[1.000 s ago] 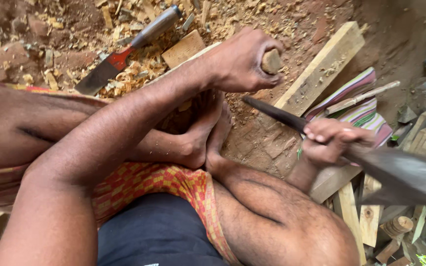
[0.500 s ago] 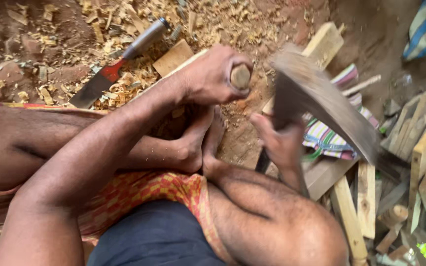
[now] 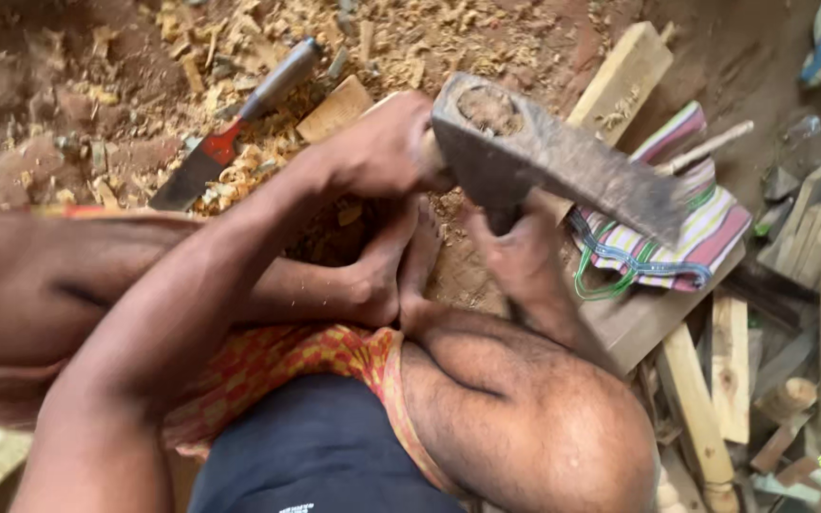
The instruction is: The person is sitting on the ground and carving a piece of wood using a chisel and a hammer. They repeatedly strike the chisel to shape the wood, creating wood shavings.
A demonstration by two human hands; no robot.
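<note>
**Two hands, one blow lined up**

Two hands meet over the feet, and the feet serve here as the landmark. Far left of them and further from the person, a spare chisel (image 3: 239,128) lies in the shavings (image 3: 268,161) on the dirt floor (image 3: 40,76), handle away from the person, seemingly parked within reach. Just above the feet, the left hand (image 3: 382,152) is wrapped tight round a tool handle; only a sliver of the handle (image 3: 427,152) shows at the fist, so its kind is unclear, and it seems braced upright to take a strike. Right of the feet, the right hand (image 3: 525,256) is closed on a hammer shaft, hidden in the fist. The hammer head (image 3: 563,166) sits above that grip, its blunt end at the left fist. Further right, a striped cloth (image 3: 686,237) lies on planks (image 3: 620,81).
</note>
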